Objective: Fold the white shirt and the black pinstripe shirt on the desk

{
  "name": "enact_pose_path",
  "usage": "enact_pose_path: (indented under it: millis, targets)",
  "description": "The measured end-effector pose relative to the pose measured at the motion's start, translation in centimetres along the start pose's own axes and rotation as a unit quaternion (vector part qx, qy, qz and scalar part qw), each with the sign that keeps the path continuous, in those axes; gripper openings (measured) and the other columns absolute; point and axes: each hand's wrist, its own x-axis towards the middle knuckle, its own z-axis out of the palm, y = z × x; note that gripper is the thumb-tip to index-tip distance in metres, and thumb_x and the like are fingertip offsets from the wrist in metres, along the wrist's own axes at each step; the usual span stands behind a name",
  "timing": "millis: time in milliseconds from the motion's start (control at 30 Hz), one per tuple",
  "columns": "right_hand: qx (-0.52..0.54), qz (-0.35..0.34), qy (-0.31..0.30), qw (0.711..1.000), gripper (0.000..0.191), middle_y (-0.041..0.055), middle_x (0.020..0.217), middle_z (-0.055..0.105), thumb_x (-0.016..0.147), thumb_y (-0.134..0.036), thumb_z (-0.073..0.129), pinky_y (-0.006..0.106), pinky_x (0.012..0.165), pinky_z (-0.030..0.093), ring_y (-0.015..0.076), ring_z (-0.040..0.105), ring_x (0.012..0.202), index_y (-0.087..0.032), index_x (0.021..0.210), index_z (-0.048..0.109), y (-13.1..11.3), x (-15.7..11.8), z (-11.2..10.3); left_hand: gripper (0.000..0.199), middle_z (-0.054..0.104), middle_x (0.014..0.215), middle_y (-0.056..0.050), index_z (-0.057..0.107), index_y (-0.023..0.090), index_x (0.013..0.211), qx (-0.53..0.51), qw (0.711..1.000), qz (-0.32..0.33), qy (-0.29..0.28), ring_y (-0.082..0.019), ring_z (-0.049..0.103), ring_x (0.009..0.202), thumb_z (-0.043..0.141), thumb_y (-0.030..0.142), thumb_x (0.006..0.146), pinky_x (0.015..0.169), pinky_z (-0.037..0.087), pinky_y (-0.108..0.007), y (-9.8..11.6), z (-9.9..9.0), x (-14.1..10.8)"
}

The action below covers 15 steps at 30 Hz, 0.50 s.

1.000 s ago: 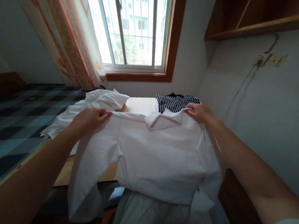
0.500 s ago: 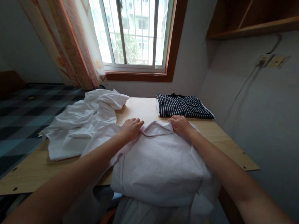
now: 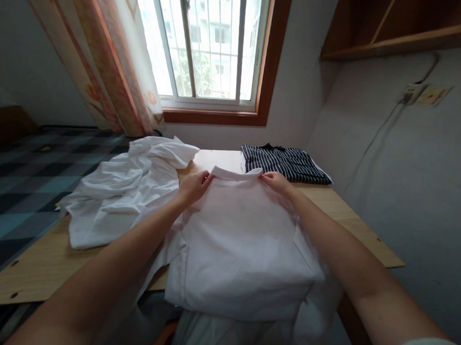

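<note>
A white shirt (image 3: 246, 240) lies spread in front of me, its near edge hanging over the board's front. Its collar (image 3: 236, 174) is at the far end, stretched between my two hands. My left hand (image 3: 195, 185) pinches the shirt at the collar's left end. At the right end, my right hand (image 3: 276, 182) grips the cloth between thumb and fingers. The sleeves drop down at the sides, partly hidden by my forearms. Left of the shirt is a crumpled heap of white cloth (image 3: 133, 183).
A folded black-and-white striped garment (image 3: 287, 164) sits at the back right of the wooden board (image 3: 366, 239). A bed with a checked cover (image 3: 17, 182) stands at the left. Behind are a window and curtain (image 3: 108, 58); a socket with a cord (image 3: 412, 93) is on the right wall.
Both hands have shifted slightly away from me and drawn the collar taut, raising its edge. The shirt's upper part is flatter. Heap and striped garment stay put.
</note>
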Motion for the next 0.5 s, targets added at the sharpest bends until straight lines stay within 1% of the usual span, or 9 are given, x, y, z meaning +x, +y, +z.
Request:
enact_pose_path:
  millis: [67,167,200,267,367,433,500]
  targets:
    - [-0.090,0.020,0.035,0.995,0.050,0.0061,0.074,0.068,0.086,-0.060,0.052,0.027,0.059,0.036,0.0184,0.058,0.069,-0.015,0.070,0.068,-0.6,0.6,0.4,0.046,0.072,0.087,-0.007,0.066,0.022,0.090,0.040,0.999,-0.006,0.015,-0.025,0.066,0.079,0.031,0.051,0.098,0.064,0.038,-0.031,0.0,0.0,0.8]
    - [-0.205,0.059,0.104,0.971,0.033,0.0071,0.091,0.073,0.089,-0.047,0.055,0.029,0.072,0.038,0.0211,0.063,0.084,-0.019,0.084,0.072,-1.4,1.4,1.2,0.050,0.073,0.096,-0.011,0.067,0.020,0.095,0.103,0.994,0.007,0.034,-0.028,0.068,0.086,0.027,0.050,0.100,0.070,0.041,-0.033,0.2,0.8,1.5]
    - [-0.232,0.065,0.120,0.963,0.029,0.0071,0.096,0.074,0.090,-0.044,0.055,0.030,0.076,0.038,0.0216,0.063,0.088,-0.020,0.088,0.072,-1.6,1.6,1.5,0.050,0.073,0.098,-0.012,0.066,0.019,0.097,0.120,0.992,0.018,0.033,-0.028,0.068,0.088,0.026,0.049,0.100,0.071,0.042,-0.034,0.2,1.2,1.6]
    - [-0.273,0.068,0.137,0.950,0.026,0.0074,0.098,0.074,0.092,-0.039,0.054,0.034,0.083,0.037,0.0224,0.063,0.092,-0.021,0.092,0.072,-1.7,2.1,2.0,0.050,0.073,0.101,-0.014,0.066,0.017,0.101,0.145,0.988,0.041,0.019,-0.029,0.068,0.089,0.025,0.046,0.101,0.073,0.043,-0.035,0.2,2.0,1.9]
    - [-0.316,0.046,0.169,0.932,0.029,0.0087,0.094,0.073,0.097,-0.038,0.047,0.036,0.086,0.035,0.0236,0.063,0.093,-0.020,0.095,0.070,-1.7,2.6,2.4,0.050,0.071,0.102,-0.016,0.065,0.014,0.104,0.174,0.982,0.078,0.004,-0.029,0.068,0.092,0.022,0.040,0.102,0.074,0.044,-0.036,0.0,2.3,2.6]
    - [-0.341,0.016,0.204,0.917,0.030,0.0103,0.094,0.072,0.100,-0.037,0.042,0.037,0.086,0.033,0.0244,0.062,0.094,-0.019,0.099,0.067,-1.8,2.9,2.5,0.048,0.070,0.102,-0.017,0.064,0.012,0.106,0.189,0.977,0.098,0.013,-0.029,0.067,0.094,0.022,0.036,0.103,0.076,0.044,-0.037,-0.2,2.1,3.5]
    - [-0.359,-0.009,0.234,0.904,0.032,0.0121,0.096,0.071,0.102,-0.035,0.038,0.037,0.086,0.032,0.0252,0.060,0.094,-0.018,0.104,0.064,-1.9,3.2,2.6,0.046,0.070,0.103,-0.017,0.063,0.012,0.107,0.193,0.974,0.109,0.036,-0.030,0.066,0.097,0.023,0.035,0.103,0.079,0.044,-0.038,-0.4,1.7,4.4]
